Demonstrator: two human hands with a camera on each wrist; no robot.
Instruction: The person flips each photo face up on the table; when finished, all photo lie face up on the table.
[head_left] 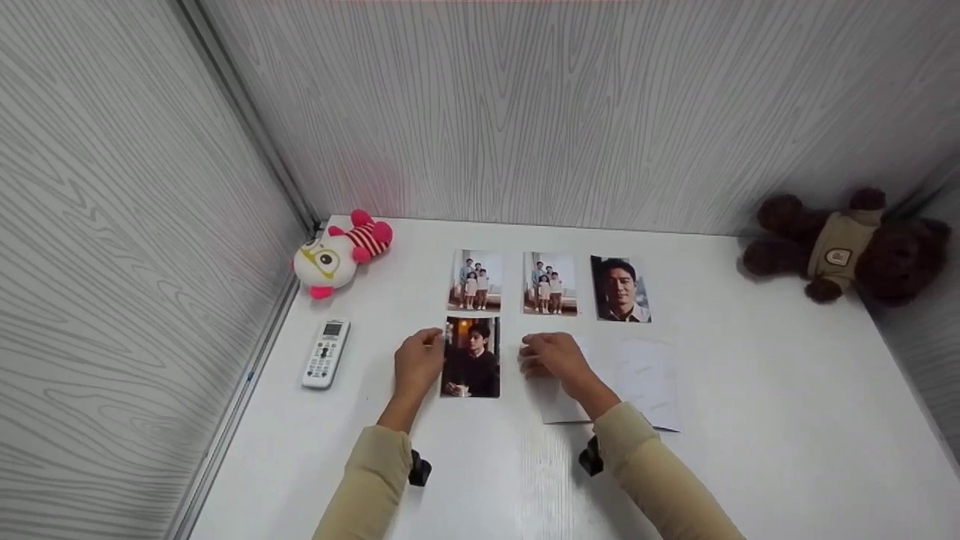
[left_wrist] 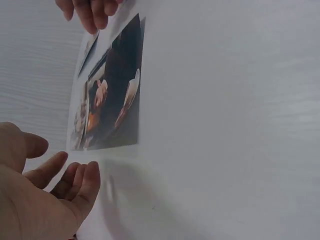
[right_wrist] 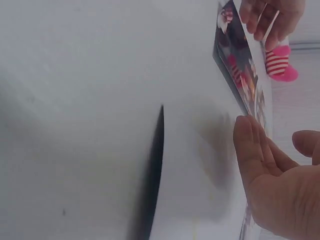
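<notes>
A photo of a seated person in dark clothes with a cup lies face up between my two hands. Just off its left edge is my left hand, fingers loosely bent and holding nothing, as the left wrist view of the hand shows. My right hand hovers to the photo's right with relaxed fingers, nothing in its grasp. Below it lies a white face-down sheet, partly hidden by the hand and forearm. Beside that sheet is a second white one, its near edge dark and slightly raised.
Two matching family photos and a portrait photo form a row behind. A white remote control and a striped plush toy are at left. A brown teddy bear lies at the back right. Grey panels enclose the table.
</notes>
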